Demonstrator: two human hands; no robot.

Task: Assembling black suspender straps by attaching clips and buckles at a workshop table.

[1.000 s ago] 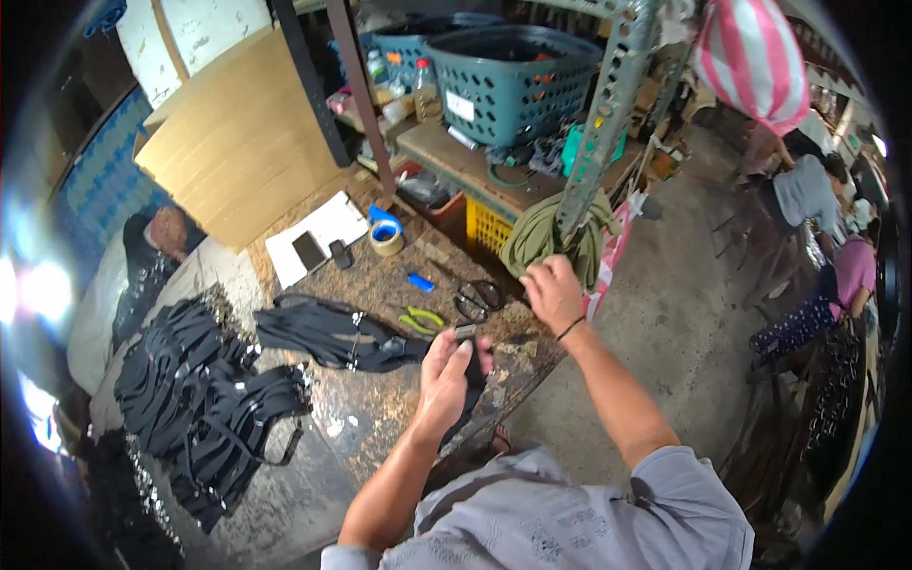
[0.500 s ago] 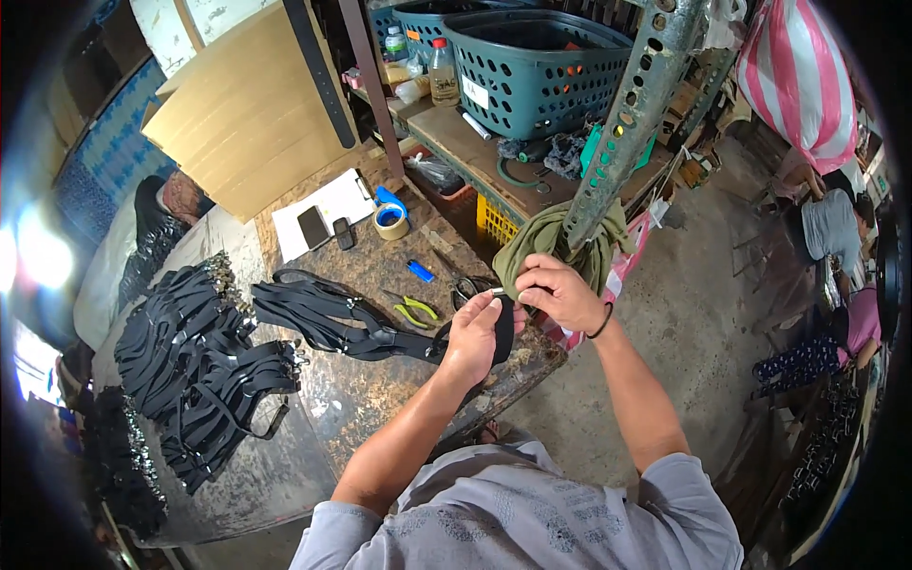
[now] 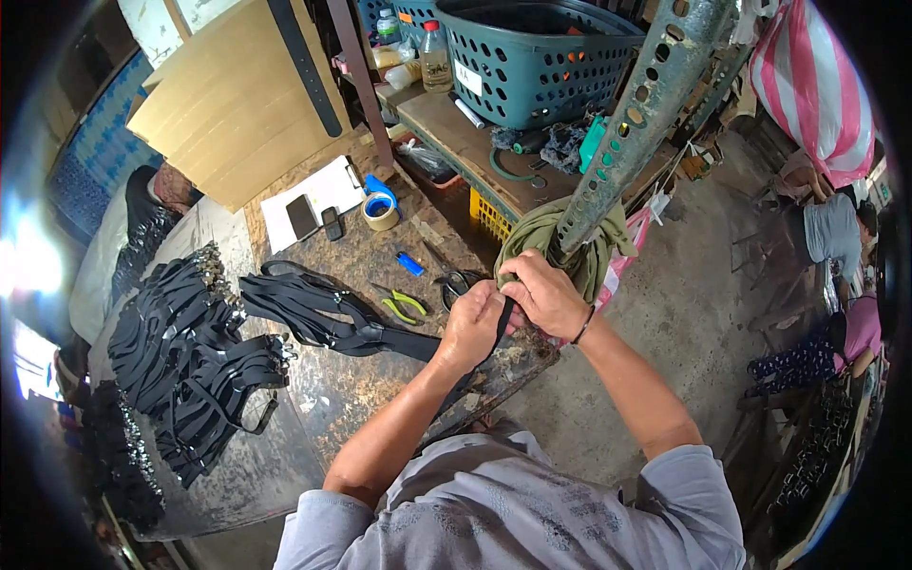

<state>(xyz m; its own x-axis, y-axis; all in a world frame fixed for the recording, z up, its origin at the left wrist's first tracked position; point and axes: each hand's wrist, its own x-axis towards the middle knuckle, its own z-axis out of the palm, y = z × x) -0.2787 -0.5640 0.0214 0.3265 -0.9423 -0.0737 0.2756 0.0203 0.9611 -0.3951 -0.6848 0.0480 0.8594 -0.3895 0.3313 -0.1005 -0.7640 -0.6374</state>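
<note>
My left hand (image 3: 473, 328) is closed round a black strap (image 3: 502, 334), which hangs down between my two hands. Close against it, my right hand (image 3: 543, 296) pinches a fold of olive-green cloth (image 3: 532, 231) at the strap's end. The fingertips hide that end. The cloth is bunched round the foot of a perforated metal post (image 3: 627, 142). To the left of my hands, a bundle of black straps (image 3: 313, 309) with metal fittings lies on the worn wooden table (image 3: 351, 404). Green-handled pliers (image 3: 404, 305) and black-handled scissors (image 3: 460, 283) lie just beyond my left hand.
A larger heap of black straps (image 3: 180, 351) covers the table's left side. Farther back are a blue lighter (image 3: 409, 264), tape (image 3: 381, 211), phone (image 3: 302, 218) and clipboard (image 3: 332, 180). A shelf (image 3: 475, 152) holds a green basket (image 3: 532, 76). People sit at far right.
Both hands have drawn together, and the right fingers now press cloth over the strap's end. The small metal piece visible between them before is now covered. The view has shifted slightly.
</note>
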